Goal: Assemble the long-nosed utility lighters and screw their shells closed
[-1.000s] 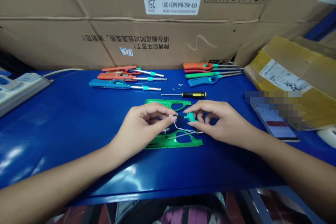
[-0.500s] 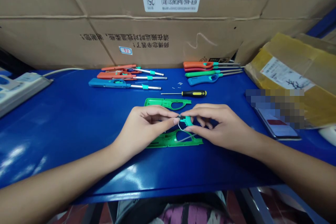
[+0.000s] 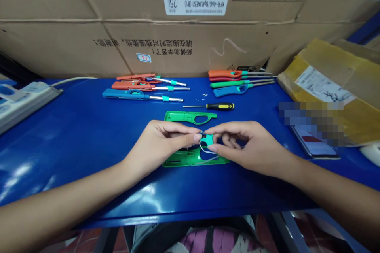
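Between both hands, a teal lighter trigger (image 3: 209, 139) is joined to a small black part (image 3: 203, 136), with a thin white wire (image 3: 202, 149) looping below. My left hand (image 3: 166, 138) pinches the black part's end between thumb and forefinger; the fingertips hide most of it. Thumb and forefinger of my right hand (image 3: 243, 140) close on the teal trigger from the other side. Underneath lies one green lighter shell half (image 3: 181, 159), partly covered by my fingers. The other green shell half (image 3: 185, 117) rests just beyond my hands, its inside facing up.
A screwdriver (image 3: 220, 106) and several tiny screws (image 3: 204, 95) lie farther back. Several lighters stand in two groups, including a blue lighter (image 3: 123, 93) and an orange lighter (image 3: 224, 74). At right are a phone (image 3: 319, 144) and package (image 3: 314, 75); a power strip (image 3: 26, 101) is left.
The teal trigger has shifted slightly left and down and turned between my fingers. My right fingertips have come closer to the left ones. The shell halves stay on the table.
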A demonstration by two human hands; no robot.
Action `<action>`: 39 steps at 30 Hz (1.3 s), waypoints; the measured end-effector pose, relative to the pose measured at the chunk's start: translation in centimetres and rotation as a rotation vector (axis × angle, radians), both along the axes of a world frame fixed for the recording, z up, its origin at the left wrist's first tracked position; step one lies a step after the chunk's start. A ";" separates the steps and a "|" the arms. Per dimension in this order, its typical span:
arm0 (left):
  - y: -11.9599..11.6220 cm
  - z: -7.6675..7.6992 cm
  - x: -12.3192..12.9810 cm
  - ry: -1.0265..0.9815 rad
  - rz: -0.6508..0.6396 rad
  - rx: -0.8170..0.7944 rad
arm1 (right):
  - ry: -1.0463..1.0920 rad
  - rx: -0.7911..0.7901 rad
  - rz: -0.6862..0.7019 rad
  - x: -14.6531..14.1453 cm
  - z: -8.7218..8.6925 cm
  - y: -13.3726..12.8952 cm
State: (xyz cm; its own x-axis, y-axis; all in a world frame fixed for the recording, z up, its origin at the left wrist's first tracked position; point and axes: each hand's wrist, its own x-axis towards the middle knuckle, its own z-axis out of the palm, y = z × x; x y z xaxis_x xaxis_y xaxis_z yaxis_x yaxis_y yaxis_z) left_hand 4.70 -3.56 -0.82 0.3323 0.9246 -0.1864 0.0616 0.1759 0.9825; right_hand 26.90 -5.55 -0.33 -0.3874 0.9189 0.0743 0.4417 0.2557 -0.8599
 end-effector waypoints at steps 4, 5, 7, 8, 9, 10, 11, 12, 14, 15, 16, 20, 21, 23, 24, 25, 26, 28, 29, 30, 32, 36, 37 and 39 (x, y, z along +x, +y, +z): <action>-0.4 0.1 -0.5 0.080 -0.036 0.061 | 0.046 -0.179 -0.023 -0.4 0.2 -0.6; -0.5 0.1 -0.6 0.101 -0.039 0.088 | 0.040 -0.174 -0.023 -0.4 0.1 -0.7; -0.7 0.0 -1.0 0.131 -0.053 0.133 | 0.015 -0.101 0.003 -0.5 -0.2 -1.0; -0.8 -0.1 -1.1 0.139 -0.065 0.152 | 0.002 -0.043 0.033 -0.5 -0.4 -1.1; -0.9 -0.2 -1.3 0.145 -0.078 0.172 | -0.007 0.019 0.067 -0.5 -0.6 -1.1; -1.0 -0.3 -1.4 0.147 -0.086 0.196 | -0.013 0.074 0.102 -0.5 -0.7 -1.1; -1.1 -0.4 -1.4 0.149 -0.083 0.225 | -0.018 0.115 0.133 -0.5 -0.9 -1.1; -1.2 -0.5 -1.4 0.151 -0.070 0.256 | -0.020 0.139 0.152 -0.5 -1.0 -1.0; -1.4 -0.6 -1.3 0.155 -0.027 0.316 | -0.018 0.152 0.143 -0.6 -1.1 -0.9; -1.4 -0.7 -1.3 0.155 -0.011 0.339 | -0.015 0.145 0.119 -0.6 -1.0 -0.8; -1.3 -0.7 -1.2 0.154 -0.004 0.356 | -0.013 0.130 0.089 -0.6 -0.9 -0.7; -0.9 -1.0 -1.5 0.178 -0.076 0.449 | -0.025 0.012 0.013 -0.7 -0.5 -0.8; -0.8 -1.1 -1.7 0.190 -0.114 0.497 | -0.030 -0.009 0.012 -0.7 -0.4 -0.8; -0.6 -1.2 -2.1 0.222 -0.194 0.619 | -0.038 -0.019 0.022 -0.7 -0.5 -0.9; -0.5 -1.2 -2.3 0.245 -0.229 0.683 | -0.043 -0.016 0.027 -0.6 -0.6 -1.0; -0.5 -1.2 -2.5 0.276 -0.257 0.744 | -0.050 -0.014 0.033 -0.6 -0.7 -1.0; -0.5 -1.2 -2.7 0.310 -0.278 0.799 | -0.060 -0.015 0.037 -0.6 -0.9 -1.0; -0.6 -1.2 -2.9 0.386 -0.308 0.878 | -0.085 -0.024 0.036 -0.6 -1.3 -0.9; -0.6 -1.2 -2.9 0.423 -0.323 0.906 | -0.096 -0.030 0.035 -0.6 -1.4 -0.9; -0.7 -1.3 -3.0 0.456 -0.338 0.929 | -0.106 -0.037 0.034 -0.7 -1.6 -0.9; -1.0 -1.3 -3.0 0.517 -0.377 0.965 | -0.117 -0.053 0.035 -0.8 -1.7 -0.8; -1.5 -1.5 -3.2 0.617 -0.427 0.996 | -0.127 -0.078 0.051 -0.9 -1.8 -0.8; -1.6 -1.6 -3.2 0.636 -0.427 0.992 | -0.130 -0.076 0.056 -1.0 -1.9 -0.8; -1.7 -1.6 -3.4 0.658 -0.421 0.977 | -0.134 -0.055 0.067 -1.0 -2.0 -0.7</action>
